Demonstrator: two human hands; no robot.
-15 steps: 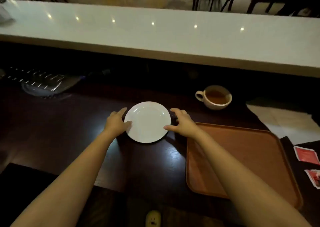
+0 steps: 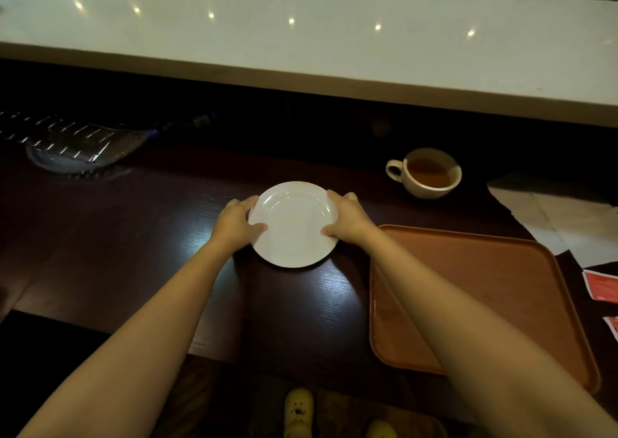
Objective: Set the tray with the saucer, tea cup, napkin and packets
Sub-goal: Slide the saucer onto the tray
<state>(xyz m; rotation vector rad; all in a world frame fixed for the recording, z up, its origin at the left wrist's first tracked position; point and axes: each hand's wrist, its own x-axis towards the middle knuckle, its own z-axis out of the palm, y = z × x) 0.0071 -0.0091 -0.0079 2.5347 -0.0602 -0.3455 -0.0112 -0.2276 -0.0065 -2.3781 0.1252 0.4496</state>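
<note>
A white saucer point(image 2: 293, 225) sits on the dark wooden table, just left of the brown tray point(image 2: 485, 287). My left hand point(image 2: 235, 222) grips its left rim and my right hand point(image 2: 346, 218) grips its right rim, thumbs on top. A cream tea cup point(image 2: 426, 173) holding tea stands behind the tray, handle to the left. A white napkin point(image 2: 565, 220) lies at the right edge. Two red packets point(image 2: 602, 285) lie right of the tray, partly cut off by the frame.
A long white counter point(image 2: 301, 39) runs across the back, above the table. A dark keyboard-like object on a glass dish point(image 2: 73, 143) sits at the far left. Yellow slippers point(image 2: 298, 411) show on the floor below the table edge.
Both hands have closed in on the saucer's rim; before, their fingers only touched its sides. The saucer has stayed where it was on the table.
</note>
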